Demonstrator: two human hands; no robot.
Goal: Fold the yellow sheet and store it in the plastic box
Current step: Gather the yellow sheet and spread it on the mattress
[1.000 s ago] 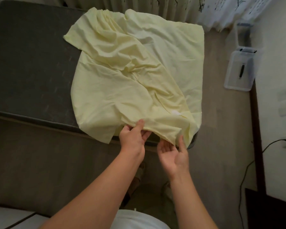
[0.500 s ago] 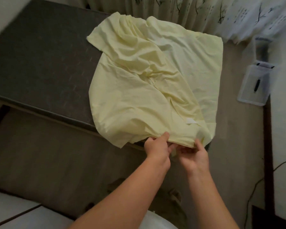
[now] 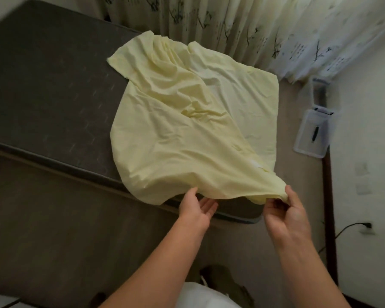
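Hands first. The right hand (image 3: 286,211) has its thumb and curled fingers pinched on the near right corner of the yellow sheet (image 3: 187,134), lifting that corner a bit off the mattress (image 3: 42,85). The left hand (image 3: 196,207) is way looser: palm turned up, fingers pretty much straight and spread. Only the thumb tip is up against the sheet's near edge, so it's touching, not gripping. The two hands are clearly apart, and the sheet's edge runs in a shallow droop between them.

Count, for what it's worth: two hands, one sheet, one mattress, one plastic box (image 3: 306,138). There's one dark pen-like thing (image 3: 315,134) lying in the box, can't tell exactly what it is.

The sheet is all rumpled and not folded. Most of it is spread over the right end of the mattress, and the near edge hangs off the side toward the person. The box sits on the floor (image 3: 302,174) off to the right by the wall, well apart from the sheet, below the curtain (image 3: 231,25).

Compared with half a second ago, the hands were almost touching and both were nipping the same bit of edge. Now the right one has pulled out to the right with the corner and the left has let its grip go slack.
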